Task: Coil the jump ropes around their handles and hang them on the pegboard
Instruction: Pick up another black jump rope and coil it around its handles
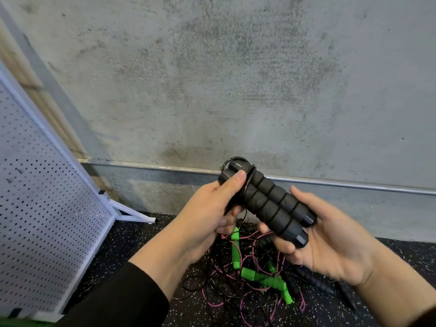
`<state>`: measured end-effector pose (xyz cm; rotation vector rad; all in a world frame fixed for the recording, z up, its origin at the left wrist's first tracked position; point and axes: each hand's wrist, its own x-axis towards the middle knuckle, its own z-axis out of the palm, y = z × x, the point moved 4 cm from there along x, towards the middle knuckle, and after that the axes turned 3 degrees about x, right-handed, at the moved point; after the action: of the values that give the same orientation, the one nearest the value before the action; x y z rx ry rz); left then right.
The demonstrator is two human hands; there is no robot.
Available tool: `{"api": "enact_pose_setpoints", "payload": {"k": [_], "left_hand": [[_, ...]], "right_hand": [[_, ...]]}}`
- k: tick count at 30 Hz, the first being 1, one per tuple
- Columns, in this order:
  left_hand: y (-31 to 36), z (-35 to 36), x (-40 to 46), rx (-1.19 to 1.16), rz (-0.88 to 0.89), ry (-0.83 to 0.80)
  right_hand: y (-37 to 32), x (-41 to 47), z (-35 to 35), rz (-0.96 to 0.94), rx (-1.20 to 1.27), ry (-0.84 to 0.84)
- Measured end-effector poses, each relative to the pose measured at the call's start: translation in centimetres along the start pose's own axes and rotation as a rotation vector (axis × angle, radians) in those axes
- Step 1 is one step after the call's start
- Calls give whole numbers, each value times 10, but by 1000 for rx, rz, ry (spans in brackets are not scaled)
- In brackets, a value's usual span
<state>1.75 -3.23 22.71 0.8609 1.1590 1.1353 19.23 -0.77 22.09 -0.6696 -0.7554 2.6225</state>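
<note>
Black rope (264,197) nearly wound; I'm gripping the paired handles (271,204) with left hand (212,208), cradling in right hand (330,241). Floor pile (254,279) and pegboard (47,220) hanging left.

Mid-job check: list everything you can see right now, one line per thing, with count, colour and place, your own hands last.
black handles: two, side by side, black foam, held up before the wall, thin black rope wound round them
green handles: at least three, bright green, in the pile on the floor
dark handles: at least two, black, on the floor at the right of the pile
tangled ropes: count unclear, black and pink, heaped on the floor below the hands
pegboard: one, white, leaning at left
floor: black, white-speckled
wall: grey concrete, behind
left hand: grips the far end of the black handles
right hand: cradles the near end
</note>
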Motion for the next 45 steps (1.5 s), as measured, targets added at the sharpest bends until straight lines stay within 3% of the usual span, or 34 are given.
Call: {"api": "enact_pose_setpoints", "payload": {"k": [3,9,12,20,26,31,34,36,38,39,41,43,45], "left_hand": [[1,-4,1,26,8,15],[-3,-4,-1,113,-93,0],[-9,0,0,149,-154,-10],[-17,2,4,129,-262,-13],[-18,2,6,-52,-287,26],[-25,0,5,-190,-288,149],[-23,-3,6,-186,-223,182],[-18,-3,6,-165,-183,159],[-14,0,5,-164,-163,130],[-13,1,4,-166,-155,118],[-10,4,2,-152,-129,101],[-8,4,2,-121,-110,96],[-7,2,2,-100,-114,93]], "right_hand": [[1,5,-1,-77,-1,22],[-15,8,2,-442,-156,286],[-22,6,-1,-535,-330,388],[-16,5,2,-586,-1190,690],[-5,11,7,-582,-1578,715],[4,15,17,-567,-1790,717],[3,15,17,-601,-1611,616],[-2,10,15,-672,-1289,612],[-4,7,7,-651,-903,717],[-3,7,3,-574,-695,737],[3,11,2,-363,-355,593],[9,12,9,-157,-192,396],[11,10,13,-71,-101,268]]}}
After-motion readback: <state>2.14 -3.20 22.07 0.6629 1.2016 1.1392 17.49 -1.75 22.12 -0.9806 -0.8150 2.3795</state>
